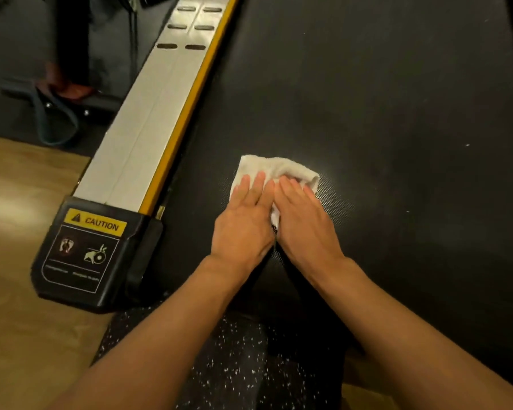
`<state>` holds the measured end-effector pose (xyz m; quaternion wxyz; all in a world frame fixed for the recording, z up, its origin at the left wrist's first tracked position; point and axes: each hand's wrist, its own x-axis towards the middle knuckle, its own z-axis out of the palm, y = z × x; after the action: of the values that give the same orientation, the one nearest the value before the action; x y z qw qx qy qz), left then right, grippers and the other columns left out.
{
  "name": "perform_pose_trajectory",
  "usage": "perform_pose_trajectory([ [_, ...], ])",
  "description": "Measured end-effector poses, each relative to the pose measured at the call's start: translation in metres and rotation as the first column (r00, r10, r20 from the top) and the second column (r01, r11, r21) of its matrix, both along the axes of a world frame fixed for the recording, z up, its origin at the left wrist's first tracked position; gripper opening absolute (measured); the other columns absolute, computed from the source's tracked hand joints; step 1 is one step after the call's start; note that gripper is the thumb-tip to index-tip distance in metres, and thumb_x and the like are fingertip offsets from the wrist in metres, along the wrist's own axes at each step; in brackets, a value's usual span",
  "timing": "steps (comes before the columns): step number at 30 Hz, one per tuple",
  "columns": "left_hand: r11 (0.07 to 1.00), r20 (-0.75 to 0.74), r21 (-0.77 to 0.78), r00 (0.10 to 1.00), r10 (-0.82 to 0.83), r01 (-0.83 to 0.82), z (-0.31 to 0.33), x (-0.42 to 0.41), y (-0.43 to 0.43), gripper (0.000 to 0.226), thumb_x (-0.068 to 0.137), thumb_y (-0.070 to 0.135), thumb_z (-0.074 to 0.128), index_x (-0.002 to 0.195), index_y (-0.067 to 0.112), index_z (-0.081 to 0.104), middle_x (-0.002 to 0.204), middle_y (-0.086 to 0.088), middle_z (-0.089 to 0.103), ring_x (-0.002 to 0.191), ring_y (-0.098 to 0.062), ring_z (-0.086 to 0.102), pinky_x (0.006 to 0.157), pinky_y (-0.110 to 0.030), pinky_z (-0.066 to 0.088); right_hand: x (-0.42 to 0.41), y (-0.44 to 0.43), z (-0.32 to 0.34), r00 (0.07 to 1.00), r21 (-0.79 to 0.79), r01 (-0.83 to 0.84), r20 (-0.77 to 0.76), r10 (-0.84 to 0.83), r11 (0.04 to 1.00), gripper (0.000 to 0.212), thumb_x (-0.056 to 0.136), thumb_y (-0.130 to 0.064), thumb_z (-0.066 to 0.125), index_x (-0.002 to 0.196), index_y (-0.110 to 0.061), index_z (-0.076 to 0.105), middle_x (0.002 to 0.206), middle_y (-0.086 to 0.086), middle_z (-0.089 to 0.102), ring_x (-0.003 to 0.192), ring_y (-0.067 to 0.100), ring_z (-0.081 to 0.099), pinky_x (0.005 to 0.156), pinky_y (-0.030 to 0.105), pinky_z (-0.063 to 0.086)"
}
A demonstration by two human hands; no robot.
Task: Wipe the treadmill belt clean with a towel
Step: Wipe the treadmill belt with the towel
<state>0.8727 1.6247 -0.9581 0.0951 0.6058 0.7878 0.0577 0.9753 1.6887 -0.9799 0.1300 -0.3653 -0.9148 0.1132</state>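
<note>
Both hands press flat on a small white towel (274, 168), and neither is closed round it. The left hand (243, 223) lies with its fingers straight and close together over the towel's left part. The right hand (304, 223) lies just beside it, the two touching along their inner edges. Its fingers stretch forward over the towel's right part, where the cloth bunches into a fold at the fingertips. A narrow strip of towel shows between the two hands.

The towel lies on the black belt (382, 99), in its near left part, near the belt's left edge but apart from it. The belt fills most of the view and runs away from the person. It carries a few pale specks, and a dull sheen round the towel brings out its fine dotted texture.

A wood floor (15, 232) takes up the near left. Along the belt's left edge runs a silver side rail (142, 125), with a yellow strip (187, 113) between rail and belt. A dark speckled mat (234, 365) lies at the belt's near end, between the two bare forearms.

A black end cap (101, 261) closes the rail's near end and rests where the wood floor meets the mat. Beyond the wood floor, on darker ground left of the rail, lies a dark looped strap (58, 125). The end cap bears a yellow caution label (97, 223) with two small pictures beneath it. Pairs of dark oval pads (166, 46) sit on the rail's far part.
</note>
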Motion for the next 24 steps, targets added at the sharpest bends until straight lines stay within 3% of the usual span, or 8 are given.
perform_pose_trajectory([
  [6,0.996,0.04,0.067,0.998,0.055,-0.058,-0.005,0.001,0.006,0.058,0.098,0.037,0.041,0.151,0.03,0.018,0.159,0.007,0.012,0.147,-0.018,0.009,0.108,-0.047,0.033,0.001,-0.002,0.012,0.995,-0.006,0.038,-0.09,-0.038,0.999,0.03,0.099,-0.016,0.044,0.126,-0.011,0.056,0.128,0.004,0.055,0.12,0.02,0.047,0.097,0.029,0.032],
  [10,0.994,0.06,0.077,0.996,0.072,-0.076,0.001,0.006,0.005,0.055,0.098,0.037,0.041,0.149,0.028,0.024,0.158,0.003,0.017,0.146,-0.023,0.015,0.108,-0.049,0.032,0.004,-0.005,0.016,0.992,-0.076,0.016,-0.128,-0.026,0.997,0.028,0.099,-0.018,0.041,0.12,-0.015,0.058,0.122,0.0,0.056,0.117,0.018,0.047,0.092,0.027,0.032],
  [14,0.998,0.036,0.057,0.999,0.029,-0.031,0.001,0.012,-0.014,0.057,0.098,0.033,0.043,0.15,0.027,0.021,0.159,0.003,0.015,0.146,-0.021,0.015,0.106,-0.049,0.036,0.008,-0.015,0.014,0.993,-0.138,0.058,-0.093,-0.071,0.989,0.025,0.099,-0.02,0.04,0.117,-0.016,0.057,0.116,0.0,0.054,0.107,0.024,0.05,0.075,0.031,0.033],
  [18,0.997,0.016,0.024,0.998,0.068,-0.069,0.008,-0.004,0.004,0.056,0.096,0.032,0.046,0.148,0.027,0.024,0.157,0.003,0.017,0.143,-0.024,0.023,0.103,-0.05,0.04,-0.009,0.003,0.022,0.998,-0.213,0.057,-0.025,-0.064,0.975,0.027,0.098,-0.023,0.04,0.119,-0.017,0.056,0.118,0.001,0.052,0.109,0.028,0.05,0.075,0.033,0.033],
  [21,0.992,0.023,0.065,0.994,0.108,-0.109,0.005,-0.006,0.015,0.057,0.095,0.035,0.049,0.147,0.025,0.028,0.156,0.001,0.02,0.139,-0.026,0.031,0.101,-0.046,0.043,-0.02,0.015,0.022,0.995,-0.236,0.061,-0.058,-0.076,0.97,0.029,0.097,-0.023,0.04,0.118,-0.017,0.058,0.119,0.001,0.054,0.111,0.029,0.051,0.076,0.033,0.033],
  [24,0.985,0.002,0.131,0.994,0.11,-0.109,-0.004,-0.004,0.007,0.056,0.097,0.035,0.048,0.147,0.026,0.026,0.157,0.002,0.018,0.142,-0.022,0.026,0.101,-0.043,0.042,-0.016,0.005,0.021,0.988,-0.185,0.044,-0.135,-0.07,0.982,0.028,0.098,-0.021,0.039,0.116,-0.016,0.06,0.116,0.0,0.056,0.109,0.025,0.051,0.079,0.033,0.034],
])
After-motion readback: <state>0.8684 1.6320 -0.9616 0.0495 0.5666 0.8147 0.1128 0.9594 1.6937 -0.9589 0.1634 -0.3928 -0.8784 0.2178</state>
